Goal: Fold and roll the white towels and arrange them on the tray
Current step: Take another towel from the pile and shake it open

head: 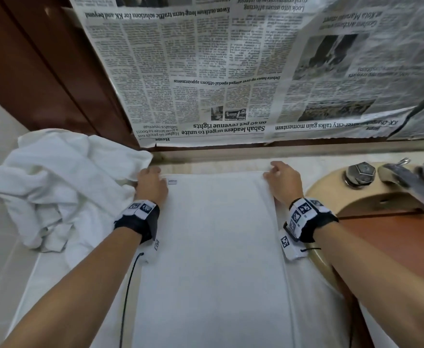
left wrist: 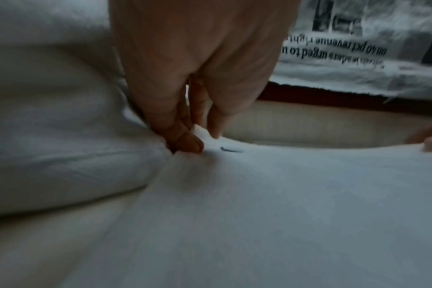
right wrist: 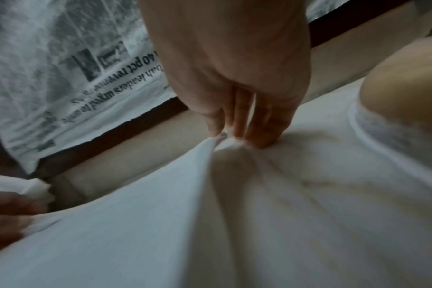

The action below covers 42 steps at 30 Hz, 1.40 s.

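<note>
A white towel (head: 216, 252) lies flat and folded lengthwise on the counter, running from the near edge to the back. My left hand (head: 152, 180) pinches its far left corner (left wrist: 200, 136), beside a small label (head: 172, 182). My right hand (head: 280, 178) pinches the far right corner (right wrist: 225, 139), lifting it slightly. A heap of crumpled white towels (head: 63, 187) sits to the left, touching my left hand. A brown wooden tray (head: 391, 244) lies across the sink at the right; nothing shows on it.
A beige sink (head: 331, 194) with a metal tap (head: 406, 182) and knobs (head: 360, 173) stands at the right. Newspaper (head: 231, 71) covers the wall behind the counter. A dark wooden panel (head: 43, 66) rises at the back left.
</note>
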{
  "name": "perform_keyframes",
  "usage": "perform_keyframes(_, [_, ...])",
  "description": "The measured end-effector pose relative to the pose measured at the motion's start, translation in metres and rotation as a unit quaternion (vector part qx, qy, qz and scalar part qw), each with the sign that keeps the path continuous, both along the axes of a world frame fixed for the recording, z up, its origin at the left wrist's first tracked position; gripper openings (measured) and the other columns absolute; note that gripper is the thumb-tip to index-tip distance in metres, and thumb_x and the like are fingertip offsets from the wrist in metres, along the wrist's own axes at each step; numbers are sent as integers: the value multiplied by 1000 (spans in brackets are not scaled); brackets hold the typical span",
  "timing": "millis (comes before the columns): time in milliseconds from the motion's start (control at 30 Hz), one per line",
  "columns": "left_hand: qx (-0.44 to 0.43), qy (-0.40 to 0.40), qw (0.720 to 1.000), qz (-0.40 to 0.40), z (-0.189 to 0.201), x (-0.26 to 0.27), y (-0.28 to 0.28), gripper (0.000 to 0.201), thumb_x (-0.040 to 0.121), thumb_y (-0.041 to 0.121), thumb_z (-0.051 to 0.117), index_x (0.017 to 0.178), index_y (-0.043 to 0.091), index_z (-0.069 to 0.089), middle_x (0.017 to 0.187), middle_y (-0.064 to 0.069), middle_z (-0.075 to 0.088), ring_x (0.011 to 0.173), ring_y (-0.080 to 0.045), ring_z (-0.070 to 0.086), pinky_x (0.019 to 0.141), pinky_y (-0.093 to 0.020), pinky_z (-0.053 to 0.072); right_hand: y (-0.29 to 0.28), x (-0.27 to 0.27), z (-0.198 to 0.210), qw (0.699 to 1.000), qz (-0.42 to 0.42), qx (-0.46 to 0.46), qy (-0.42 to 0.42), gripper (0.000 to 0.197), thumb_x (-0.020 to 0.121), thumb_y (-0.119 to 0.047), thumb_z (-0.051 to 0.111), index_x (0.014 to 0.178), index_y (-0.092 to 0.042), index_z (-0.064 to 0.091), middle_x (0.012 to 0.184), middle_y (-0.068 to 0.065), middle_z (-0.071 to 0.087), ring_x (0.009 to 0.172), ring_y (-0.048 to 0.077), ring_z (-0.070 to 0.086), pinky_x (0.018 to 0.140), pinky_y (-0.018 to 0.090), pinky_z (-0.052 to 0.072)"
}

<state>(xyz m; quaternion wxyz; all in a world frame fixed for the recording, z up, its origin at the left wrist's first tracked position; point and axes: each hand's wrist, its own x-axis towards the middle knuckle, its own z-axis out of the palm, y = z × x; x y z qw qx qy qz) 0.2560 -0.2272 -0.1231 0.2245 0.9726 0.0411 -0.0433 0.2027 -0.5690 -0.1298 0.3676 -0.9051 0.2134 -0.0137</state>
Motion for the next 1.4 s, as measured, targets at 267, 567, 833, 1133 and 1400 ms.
perform_keyframes(267, [-28, 30, 988, -149, -26, -123, 11, 62, 96, 37, 55, 150, 11, 39, 162, -12, 23, 149, -29, 23, 121, -37, 19, 54, -117, -13, 959, 239, -153, 22, 63, 101, -39, 40, 153, -6, 30, 161, 11, 26, 149, 25, 24, 121, 34, 20])
perform_keyframes(567, [70, 35, 988, -136, -33, -126, -8, 77, 94, 61, 24, 155, 14, 28, 164, -14, 15, 150, -32, 17, 118, -47, 24, 42, -95, -23, 944, 242, -198, 108, 67, 106, -47, 23, 159, -13, 2, 167, 1, -9, 153, 13, -8, 122, 38, -3])
perform_keyframes(833, [14, 7, 992, -126, -12, -161, -4, 71, 96, 54, 41, 152, 11, 34, 162, -15, 22, 150, -34, 18, 119, -53, 22, 56, -156, 3, 952, 247, -174, 53, 72, 97, -46, 21, 156, -5, 17, 165, 10, 11, 153, 23, 8, 123, 39, 6])
perform_keyframes(1133, [49, 92, 981, -165, -25, -269, 25, 91, 81, 73, 2, 159, 27, 8, 167, 1, -8, 153, -19, -6, 122, -43, 5, 66, -260, -18, 940, 262, -190, 106, 83, 91, -59, -1, 159, -11, 1, 165, 0, -11, 152, 13, -9, 123, 33, -7])
perform_keyframes(1400, [39, 80, 987, -133, -18, -290, 16, 92, 82, 72, 5, 158, 22, 17, 167, -3, 1, 153, -25, -2, 122, -49, 7, 64, -280, -8, 944, 217, -225, 110, 84, 89, -54, 7, 157, -5, 17, 166, 8, 9, 153, 22, 9, 124, 44, 9])
